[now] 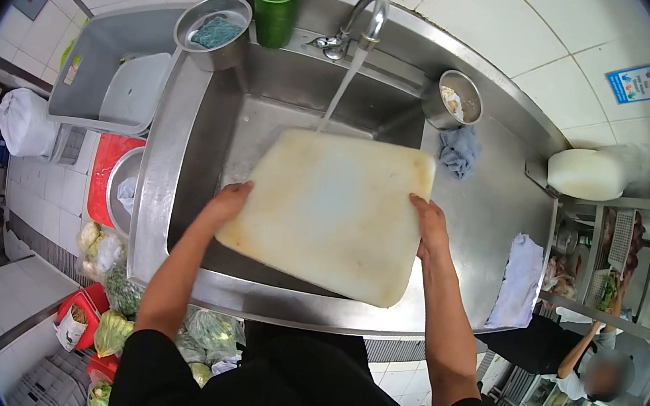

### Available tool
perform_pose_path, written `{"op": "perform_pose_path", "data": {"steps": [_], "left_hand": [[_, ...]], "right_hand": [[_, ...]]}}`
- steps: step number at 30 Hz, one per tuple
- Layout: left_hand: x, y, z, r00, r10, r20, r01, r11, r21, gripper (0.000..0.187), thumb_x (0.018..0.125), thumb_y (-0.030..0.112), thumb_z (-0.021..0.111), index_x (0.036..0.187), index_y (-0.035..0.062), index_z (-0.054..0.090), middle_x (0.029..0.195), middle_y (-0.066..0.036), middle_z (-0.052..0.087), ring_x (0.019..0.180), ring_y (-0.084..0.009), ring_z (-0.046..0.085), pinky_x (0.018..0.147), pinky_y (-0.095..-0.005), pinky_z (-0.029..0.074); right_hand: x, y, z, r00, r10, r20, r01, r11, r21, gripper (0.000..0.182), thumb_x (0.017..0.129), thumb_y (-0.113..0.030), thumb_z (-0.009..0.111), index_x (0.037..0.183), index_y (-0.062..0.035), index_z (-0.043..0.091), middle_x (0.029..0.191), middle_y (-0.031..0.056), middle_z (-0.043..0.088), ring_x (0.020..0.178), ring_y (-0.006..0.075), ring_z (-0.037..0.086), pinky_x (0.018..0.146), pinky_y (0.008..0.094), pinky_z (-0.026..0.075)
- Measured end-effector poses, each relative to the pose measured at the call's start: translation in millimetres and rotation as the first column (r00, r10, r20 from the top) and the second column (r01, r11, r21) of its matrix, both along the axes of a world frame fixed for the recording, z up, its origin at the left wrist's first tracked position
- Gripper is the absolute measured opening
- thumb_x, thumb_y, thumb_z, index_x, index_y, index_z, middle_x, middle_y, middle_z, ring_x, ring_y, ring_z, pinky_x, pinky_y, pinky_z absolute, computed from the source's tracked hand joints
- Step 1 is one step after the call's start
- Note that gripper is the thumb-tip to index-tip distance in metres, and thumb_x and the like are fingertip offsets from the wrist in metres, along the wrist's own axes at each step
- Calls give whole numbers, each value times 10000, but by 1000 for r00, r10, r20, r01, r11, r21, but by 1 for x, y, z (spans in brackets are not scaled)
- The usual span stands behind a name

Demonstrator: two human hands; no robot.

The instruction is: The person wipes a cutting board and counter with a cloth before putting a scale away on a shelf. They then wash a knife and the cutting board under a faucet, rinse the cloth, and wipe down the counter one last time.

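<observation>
A large, off-white cutting board (332,212) with yellowish stains is held over the steel sink (189,131), tilted, covering much of the basin. My left hand (231,199) grips its left edge, thumb on the top face and the other fingers hidden beneath. At the right edge, my right hand (429,224) grips it the same way. Water runs from the curved faucet (374,20) and falls just behind the board's far edge.
A green soap bottle (276,10) and a metal pot (214,34) with a teal cloth stand behind the sink. Rightward are another metal pot (452,100), a blue-grey rag (459,150) and a pale cloth (517,281). A grey bin (103,41) sits left. Another person (564,358) works at right.
</observation>
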State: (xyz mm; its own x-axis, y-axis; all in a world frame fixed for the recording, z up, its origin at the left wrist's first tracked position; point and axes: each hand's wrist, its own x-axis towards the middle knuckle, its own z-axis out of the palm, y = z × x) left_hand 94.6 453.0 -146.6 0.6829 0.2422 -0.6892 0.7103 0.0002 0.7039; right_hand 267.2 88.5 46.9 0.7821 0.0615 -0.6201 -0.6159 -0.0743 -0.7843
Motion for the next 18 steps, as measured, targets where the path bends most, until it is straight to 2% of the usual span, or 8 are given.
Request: {"op": "perform_pose_path", "data": {"steps": [1,3,7,10,12,15,17,18], "left_hand": [[-5,2,30,1000,-7,2,7,1000,-1,633,1010,479,442,1251,-88,587,1145,-199,674,1049,-261,649,922,-356,494],[-14,7,95,996,-12,-86,-10,968,-251,466,1019,348,498,1228,-49,623,1108,-144,688,992,-175,649,873,-309,511],[-40,36,115,994,-41,-105,16,973,-230,430,1023,321,479,1196,-40,637,1067,-125,697,940,-180,667,822,-306,528],[-56,45,126,992,-68,-110,48,984,-171,412,1020,308,495,1179,-40,647,1060,-104,696,886,-144,653,787,-288,523],[-67,46,133,992,-92,-82,83,991,-107,449,1023,332,471,1157,-57,652,1051,-121,702,899,-180,657,818,-316,513],[-76,37,149,986,-93,-138,95,995,3,432,1031,318,457,1164,-46,649,1020,-97,700,893,-165,645,839,-313,504],[-85,22,165,998,-70,-9,71,993,92,441,1021,315,469,1146,-64,657,1072,-101,699,945,-152,622,875,-302,481],[-91,13,167,991,-85,101,68,984,167,431,1019,308,479,1160,-61,652,1090,-89,695,971,-143,611,889,-297,473]], "right_hand": [[-1,-1,3,996,7,-85,-7,1000,2,306,949,-182,567,1126,67,570,1018,168,668,848,238,680,716,370,581],[-1,-1,11,990,29,-136,-22,998,53,326,938,-171,563,1143,82,564,1021,182,666,840,254,683,694,386,587],[-6,-8,0,963,57,-264,0,977,212,378,931,-177,553,1174,113,550,1029,209,662,832,290,690,665,406,598],[-15,-11,-7,957,106,-269,-15,947,321,374,939,-182,541,1169,112,558,1029,210,664,859,290,693,680,410,602],[-22,-14,-3,958,118,-260,-35,952,303,367,945,-178,536,1171,109,562,1034,209,666,869,288,693,697,408,603],[-33,-21,7,963,142,-231,-63,946,319,353,954,-168,529,1175,106,568,1047,206,668,877,285,693,735,409,601],[-38,-32,19,965,127,-231,-33,928,371,341,964,-163,538,1179,99,577,1068,188,673,869,272,690,764,411,587],[-44,-41,30,977,160,-139,-96,917,386,339,951,-182,573,1173,74,582,1048,160,675,865,246,685,761,393,582]]}}
